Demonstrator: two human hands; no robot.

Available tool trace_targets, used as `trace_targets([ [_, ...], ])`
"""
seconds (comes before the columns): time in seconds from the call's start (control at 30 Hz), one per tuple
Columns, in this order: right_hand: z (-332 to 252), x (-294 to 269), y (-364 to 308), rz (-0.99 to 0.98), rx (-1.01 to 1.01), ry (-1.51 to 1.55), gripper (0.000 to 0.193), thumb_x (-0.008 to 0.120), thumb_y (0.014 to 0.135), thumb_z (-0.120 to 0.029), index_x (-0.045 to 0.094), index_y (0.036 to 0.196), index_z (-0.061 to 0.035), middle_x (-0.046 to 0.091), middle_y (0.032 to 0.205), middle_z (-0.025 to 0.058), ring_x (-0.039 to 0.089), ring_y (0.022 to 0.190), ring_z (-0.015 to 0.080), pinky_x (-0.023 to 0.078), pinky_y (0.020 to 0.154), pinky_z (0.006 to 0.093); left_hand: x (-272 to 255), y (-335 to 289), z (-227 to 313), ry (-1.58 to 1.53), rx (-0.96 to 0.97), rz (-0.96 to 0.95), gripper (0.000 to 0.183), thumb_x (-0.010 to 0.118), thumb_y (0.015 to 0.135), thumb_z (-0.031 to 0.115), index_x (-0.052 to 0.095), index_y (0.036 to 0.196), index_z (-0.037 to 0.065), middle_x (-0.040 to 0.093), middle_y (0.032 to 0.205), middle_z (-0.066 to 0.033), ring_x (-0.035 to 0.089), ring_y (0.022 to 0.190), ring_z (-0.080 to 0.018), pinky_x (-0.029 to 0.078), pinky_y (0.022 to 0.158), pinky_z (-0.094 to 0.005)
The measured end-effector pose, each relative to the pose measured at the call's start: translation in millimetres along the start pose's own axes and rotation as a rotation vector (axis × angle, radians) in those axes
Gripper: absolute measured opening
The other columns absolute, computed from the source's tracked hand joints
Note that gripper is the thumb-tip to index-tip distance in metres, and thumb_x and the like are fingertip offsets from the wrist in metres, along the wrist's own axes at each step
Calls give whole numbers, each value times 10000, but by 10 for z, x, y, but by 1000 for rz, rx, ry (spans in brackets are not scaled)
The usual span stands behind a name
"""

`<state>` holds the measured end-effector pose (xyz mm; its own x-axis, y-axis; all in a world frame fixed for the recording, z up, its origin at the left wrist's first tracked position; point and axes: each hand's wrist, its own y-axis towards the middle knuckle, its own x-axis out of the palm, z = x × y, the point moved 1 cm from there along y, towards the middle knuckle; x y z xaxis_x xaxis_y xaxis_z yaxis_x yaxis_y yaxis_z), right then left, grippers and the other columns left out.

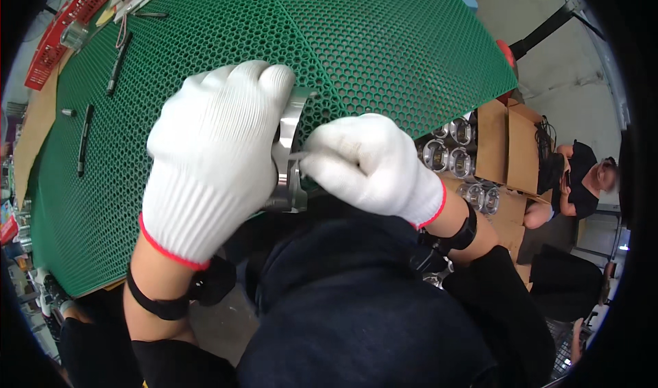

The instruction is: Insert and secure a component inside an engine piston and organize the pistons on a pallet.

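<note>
My left hand [216, 138], in a white knit glove with a red cuff edge, is closed around a shiny metal piston [293, 117] at the near edge of the green mat [384, 45]. The piston is turned on its side, and the glove covers much of it. Just to its right, my right hand [373, 165], gloved the same way, has its thumb and fingers pinched together by the piston's open side. Those fingertips are smeared by motion. Whatever they pinch is too small or blurred to make out.
Several more pistons [436, 155] stand in cardboard boxes [508, 145] at the right. Two dark pen-like tools [86, 140] lie on the mat's left part. A red plastic basket [75, 21] and a metal cylinder [74, 36] sit at the far left. Another person [582, 179] is at the right.
</note>
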<state>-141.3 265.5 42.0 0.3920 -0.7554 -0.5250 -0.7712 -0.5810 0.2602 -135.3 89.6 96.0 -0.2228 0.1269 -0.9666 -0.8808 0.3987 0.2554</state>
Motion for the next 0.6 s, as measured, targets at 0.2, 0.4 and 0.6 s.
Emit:
trace_targets([
  [0.2,-24,-118,61,15,-175,-442,231,649,850,-295,613,729,-101,617,637,81,638,574,275,517,532,374,-22,423,-145,23,-63,-298,335,651,761,133,651,1095,103,679,982,-133,655,949,-347,543,803,-445],
  [0.4,-38,-298,3,-60,-136,-575,290,574,868,-355,641,715,-118,623,618,102,642,558,325,527,527,428,93,725,-129,-39,45,-407,335,610,748,107,637,1081,105,662,1019,-172,618,1016,-381,512,864,-463],
  [0.6,-202,-140,136,-14,-260,-766,302,623,794,-355,644,615,-113,600,539,86,622,489,295,487,428,443,69,675,-144,-101,-6,-353,266,579,791,140,674,1029,69,674,961,-186,629,976,-394,505,831,-446],
])
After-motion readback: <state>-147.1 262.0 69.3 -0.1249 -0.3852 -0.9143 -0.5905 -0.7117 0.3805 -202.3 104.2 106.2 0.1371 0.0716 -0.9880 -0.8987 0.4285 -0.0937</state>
